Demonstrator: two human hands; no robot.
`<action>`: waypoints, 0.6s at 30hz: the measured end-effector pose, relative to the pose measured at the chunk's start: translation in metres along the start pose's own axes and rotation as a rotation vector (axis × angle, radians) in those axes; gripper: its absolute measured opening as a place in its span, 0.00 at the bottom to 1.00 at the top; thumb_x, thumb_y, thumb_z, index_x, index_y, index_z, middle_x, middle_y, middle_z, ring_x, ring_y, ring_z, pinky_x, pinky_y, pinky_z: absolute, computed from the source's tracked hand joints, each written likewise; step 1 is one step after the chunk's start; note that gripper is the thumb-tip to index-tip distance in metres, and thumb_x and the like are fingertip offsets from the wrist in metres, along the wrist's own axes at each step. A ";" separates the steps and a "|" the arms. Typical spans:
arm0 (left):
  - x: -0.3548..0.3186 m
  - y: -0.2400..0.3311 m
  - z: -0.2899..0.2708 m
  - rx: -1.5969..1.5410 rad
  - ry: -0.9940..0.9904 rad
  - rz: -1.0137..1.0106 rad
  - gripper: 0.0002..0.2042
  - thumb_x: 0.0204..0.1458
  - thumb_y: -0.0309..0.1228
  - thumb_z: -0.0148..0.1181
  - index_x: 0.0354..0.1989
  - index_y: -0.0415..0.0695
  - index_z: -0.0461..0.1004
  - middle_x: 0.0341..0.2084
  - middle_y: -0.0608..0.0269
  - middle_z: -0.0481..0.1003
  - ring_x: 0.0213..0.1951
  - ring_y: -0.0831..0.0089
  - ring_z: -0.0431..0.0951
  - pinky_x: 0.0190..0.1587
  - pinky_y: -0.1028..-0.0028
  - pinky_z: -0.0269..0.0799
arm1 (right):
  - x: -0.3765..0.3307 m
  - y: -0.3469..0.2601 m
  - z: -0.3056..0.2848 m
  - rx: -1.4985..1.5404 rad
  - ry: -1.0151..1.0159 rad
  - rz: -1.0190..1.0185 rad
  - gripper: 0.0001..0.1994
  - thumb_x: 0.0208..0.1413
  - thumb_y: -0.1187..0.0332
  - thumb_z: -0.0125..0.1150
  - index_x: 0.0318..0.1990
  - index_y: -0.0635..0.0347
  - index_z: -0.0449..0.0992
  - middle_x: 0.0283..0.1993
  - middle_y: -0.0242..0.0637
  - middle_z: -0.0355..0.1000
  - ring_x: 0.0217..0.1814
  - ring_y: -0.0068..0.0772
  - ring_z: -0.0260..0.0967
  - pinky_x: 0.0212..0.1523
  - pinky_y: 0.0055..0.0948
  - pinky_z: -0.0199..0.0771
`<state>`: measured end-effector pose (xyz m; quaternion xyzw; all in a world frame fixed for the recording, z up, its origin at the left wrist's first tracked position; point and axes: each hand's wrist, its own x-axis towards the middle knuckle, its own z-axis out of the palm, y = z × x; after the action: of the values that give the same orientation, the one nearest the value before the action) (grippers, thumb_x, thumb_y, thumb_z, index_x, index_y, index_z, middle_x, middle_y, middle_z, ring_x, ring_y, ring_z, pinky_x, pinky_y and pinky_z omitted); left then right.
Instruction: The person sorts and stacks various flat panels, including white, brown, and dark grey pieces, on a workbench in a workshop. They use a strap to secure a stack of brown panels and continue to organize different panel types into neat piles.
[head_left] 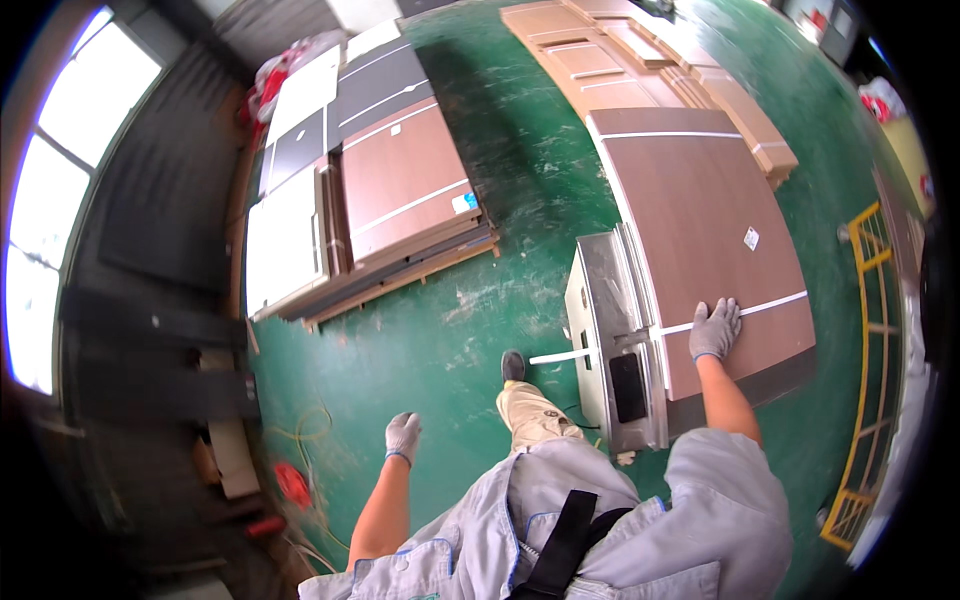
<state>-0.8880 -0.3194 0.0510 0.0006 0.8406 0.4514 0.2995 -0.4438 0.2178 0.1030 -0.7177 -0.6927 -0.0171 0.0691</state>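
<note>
Head view: the right hand (715, 328), in a grey glove, lies flat and spread on the brown panel (700, 230), palm down over the pale strip (760, 308) that crosses the panel near its close end. The fingers are fully open and grip nothing; the hand seems only to press the panel down, likely to steady it where it rests. The panel lies on the grey metal machine (615, 330), whose body shows along the panel's left edge, with a dark rectangular patch on its near end. A white strip end (562, 355) sticks out leftward from the machine, in line with the pale strip on the panel.

The left hand (403, 436), gloved too, hangs free well to the left of the panel, over the green floor (450, 330). Its fingers look loosely curled and it holds nothing. Between the hands a leg and dark shoe (513, 365) step forward, just left of the machine.

Beyond the panel, more wooden door panels (620, 60) lie flat in a row. Left of the panel, across bare floor, a low stack of boards (385, 195), brown, dark and white, rests on wooden battens, probably to keep it off the floor. Right of the panel stands a yellow rail (865, 380). Far left, yellow cable (310, 430) loops on the floor by something red (293, 483).
</note>
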 end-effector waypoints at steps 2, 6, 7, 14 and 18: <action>0.051 0.053 0.024 0.002 -0.132 -0.006 0.10 0.59 0.33 0.58 0.30 0.41 0.76 0.25 0.68 0.73 0.28 0.75 0.76 0.29 0.73 0.71 | 0.000 0.004 0.004 0.013 0.023 -0.006 0.35 0.68 0.46 0.49 0.70 0.67 0.66 0.79 0.50 0.56 0.83 0.50 0.48 0.81 0.49 0.42; 0.148 0.098 0.056 0.056 -0.325 -0.094 0.08 0.60 0.30 0.57 0.29 0.44 0.76 0.25 0.70 0.72 0.29 0.77 0.76 0.29 0.74 0.71 | 0.001 -0.001 0.005 0.053 0.046 0.019 0.33 0.67 0.49 0.54 0.68 0.67 0.68 0.78 0.51 0.57 0.82 0.51 0.49 0.81 0.50 0.44; 0.178 0.091 0.058 0.192 -0.341 -0.134 0.09 0.61 0.34 0.58 0.35 0.43 0.79 0.26 0.65 0.76 0.30 0.72 0.79 0.32 0.70 0.74 | 0.004 -0.007 0.003 0.064 0.048 0.028 0.32 0.67 0.49 0.54 0.68 0.67 0.68 0.78 0.51 0.57 0.82 0.51 0.50 0.81 0.50 0.44; 0.326 0.166 0.120 1.515 -0.840 0.608 0.15 0.61 0.44 0.53 0.48 0.57 0.84 0.47 0.53 0.83 0.49 0.49 0.83 0.51 0.54 0.79 | 0.027 -0.021 -0.007 -0.140 0.015 0.604 0.37 0.67 0.39 0.49 0.74 0.57 0.63 0.81 0.43 0.54 0.84 0.45 0.46 0.80 0.55 0.42; 0.394 0.274 0.183 1.605 -0.901 0.627 0.15 0.63 0.44 0.51 0.50 0.58 0.83 0.48 0.52 0.83 0.51 0.50 0.83 0.52 0.56 0.79 | 0.041 -0.038 -0.017 -0.207 -0.104 0.930 0.40 0.67 0.33 0.43 0.77 0.51 0.60 0.82 0.39 0.51 0.85 0.43 0.43 0.80 0.57 0.42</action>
<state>-1.1932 0.0883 -0.0151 0.6011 0.6668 -0.2393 0.3699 -0.4785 0.2573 0.1272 -0.9546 -0.2951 -0.0171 -0.0373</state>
